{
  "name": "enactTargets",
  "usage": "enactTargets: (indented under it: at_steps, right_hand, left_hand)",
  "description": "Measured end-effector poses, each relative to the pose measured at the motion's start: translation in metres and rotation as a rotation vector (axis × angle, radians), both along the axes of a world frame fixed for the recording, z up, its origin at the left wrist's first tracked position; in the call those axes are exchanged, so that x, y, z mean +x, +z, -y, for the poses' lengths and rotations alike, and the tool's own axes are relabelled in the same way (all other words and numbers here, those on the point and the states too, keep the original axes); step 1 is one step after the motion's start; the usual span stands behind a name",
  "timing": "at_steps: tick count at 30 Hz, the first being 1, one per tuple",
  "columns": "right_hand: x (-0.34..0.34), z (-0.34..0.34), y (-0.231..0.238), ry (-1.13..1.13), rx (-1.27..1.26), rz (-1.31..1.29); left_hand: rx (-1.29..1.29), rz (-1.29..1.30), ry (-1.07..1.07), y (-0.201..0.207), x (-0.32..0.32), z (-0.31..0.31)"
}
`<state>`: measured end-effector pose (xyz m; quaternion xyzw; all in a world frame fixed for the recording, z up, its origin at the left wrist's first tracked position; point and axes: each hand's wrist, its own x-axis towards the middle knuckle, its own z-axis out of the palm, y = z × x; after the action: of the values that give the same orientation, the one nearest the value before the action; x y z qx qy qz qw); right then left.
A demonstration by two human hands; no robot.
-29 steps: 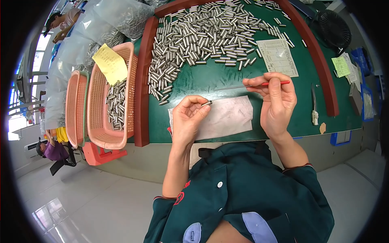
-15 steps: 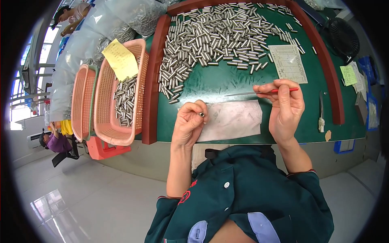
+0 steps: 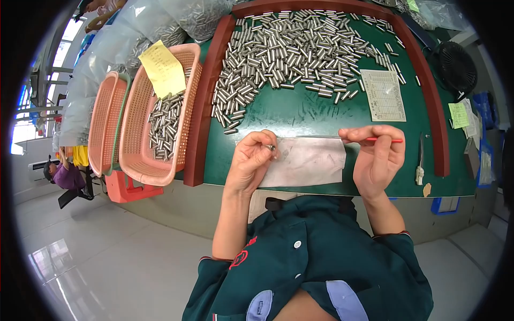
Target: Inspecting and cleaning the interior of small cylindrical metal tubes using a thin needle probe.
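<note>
Between the thumb and forefinger of my left hand, a small metal sleeve is pinched, its end facing right. My right hand grips a thin needle file with a red handle. The slim grey shaft points left toward the sleeve, its tip a short way apart from it. Under and between the hands lies a whitish, smudged cloth on the green table top. Beyond it, many loose metal cylinders are spread in a heap.
A dark red wooden border frames the table. Left of it stand a pink basket with metal cylinders and a yellow note, and another basket. At right are a printed sheet, a thin tool and a black fan.
My right hand has lowered slightly and the file now lies nearly level, still pointing left. My left hand keeps its pinch on the sleeve. The whole view has shifted a little.
</note>
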<state>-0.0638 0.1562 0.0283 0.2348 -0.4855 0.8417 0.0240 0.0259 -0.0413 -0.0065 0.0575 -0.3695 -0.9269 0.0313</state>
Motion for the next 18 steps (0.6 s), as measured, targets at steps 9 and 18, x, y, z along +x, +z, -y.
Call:
enactTargets:
  at_steps: [9, 18]
  right_hand:
    - [0.0029, 0.001, 0.0007, 0.005, 0.037, -0.116]
    - [0.0034, 0.0012, 0.0001, 0.002, 0.039, -0.084]
  left_hand:
    - [0.235, -0.044, -0.025, -0.0024, 0.0021, 0.0058]
    - [0.251, -0.016, -0.021, -0.0016, 0.0007, 0.0049]
